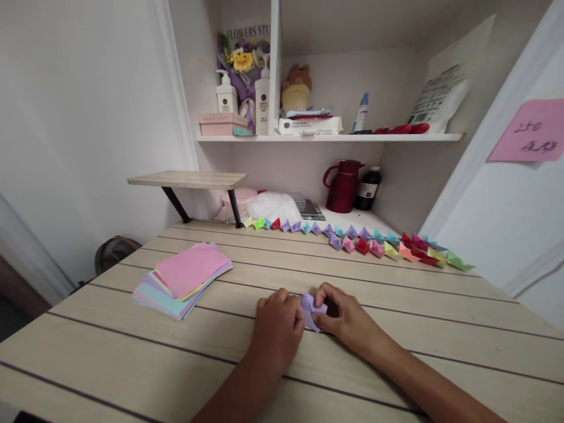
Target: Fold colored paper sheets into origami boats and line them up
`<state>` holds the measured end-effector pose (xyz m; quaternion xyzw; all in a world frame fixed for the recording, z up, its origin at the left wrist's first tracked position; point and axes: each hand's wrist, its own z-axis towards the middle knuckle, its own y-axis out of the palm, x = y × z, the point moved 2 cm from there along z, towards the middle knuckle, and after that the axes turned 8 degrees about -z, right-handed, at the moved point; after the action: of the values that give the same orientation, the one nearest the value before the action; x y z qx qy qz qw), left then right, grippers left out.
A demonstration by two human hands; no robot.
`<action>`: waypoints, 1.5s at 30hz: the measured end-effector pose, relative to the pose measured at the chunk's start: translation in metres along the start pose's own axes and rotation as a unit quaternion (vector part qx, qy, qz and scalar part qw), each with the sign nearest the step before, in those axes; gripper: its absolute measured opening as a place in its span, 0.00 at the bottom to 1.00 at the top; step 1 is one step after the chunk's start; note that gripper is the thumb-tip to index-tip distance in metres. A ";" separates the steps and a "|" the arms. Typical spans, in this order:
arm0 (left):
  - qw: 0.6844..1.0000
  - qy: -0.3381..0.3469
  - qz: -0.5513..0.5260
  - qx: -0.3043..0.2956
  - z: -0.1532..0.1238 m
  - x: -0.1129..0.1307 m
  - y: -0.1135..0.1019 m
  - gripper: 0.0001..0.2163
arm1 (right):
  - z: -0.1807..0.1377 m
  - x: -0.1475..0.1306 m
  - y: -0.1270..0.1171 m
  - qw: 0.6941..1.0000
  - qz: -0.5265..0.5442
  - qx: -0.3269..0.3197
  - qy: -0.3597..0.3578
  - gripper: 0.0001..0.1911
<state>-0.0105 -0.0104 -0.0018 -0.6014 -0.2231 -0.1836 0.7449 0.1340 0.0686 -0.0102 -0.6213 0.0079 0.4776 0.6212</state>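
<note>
A small piece of folded purple paper is between my hands, just above or on the wooden table. My left hand is closed at its left edge, with the fingers curled and their tips hidden from me. From the right, my right hand pinches the paper between thumb and fingers. Creased flaps show on the part that is uncovered. To the left lies a loose stack of coloured paper sheets, a pink one on top.
Small folded paper boats in many colours line the table's back edge. Behind them stand a red jug and a dark bottle. A small raised shelf on black legs is at the back left. A pink note hangs at right.
</note>
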 end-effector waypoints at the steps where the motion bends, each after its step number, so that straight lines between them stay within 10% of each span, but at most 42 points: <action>1: 1.000 0.001 0.000 0.001 0.000 0.000 0.001 0.02 | 0.000 -0.001 0.000 1.000 0.015 -0.006 0.000 0.04; 16: 0.993 -0.022 -0.090 0.072 0.002 -0.001 0.007 0.05 | -0.005 -0.005 -0.002 0.989 0.147 -0.031 -0.013 0.17; 20: 0.951 -0.081 -0.277 0.110 0.005 -0.003 0.009 0.19 | -0.006 -0.010 -0.007 0.991 0.128 -0.036 -0.013 0.28; 25: 0.877 -0.094 -0.470 0.042 0.010 0.002 0.009 0.03 | -0.007 -0.016 -0.008 0.991 0.119 -0.054 -0.020 0.30; 33: 0.758 -0.143 -0.628 0.101 0.012 -0.006 0.000 0.11 | -0.006 -0.009 -0.005 0.937 0.341 -0.064 0.027 0.25; 45: 0.757 -0.102 -0.640 0.087 0.014 0.002 0.006 0.11 | -0.006 -0.010 -0.004 0.908 0.403 -0.066 0.097 0.17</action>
<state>-0.0072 0.0041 -0.0032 -0.2659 -0.6459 -0.5346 0.4758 0.1344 0.0590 -0.0029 -0.6479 0.2866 0.6238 0.3299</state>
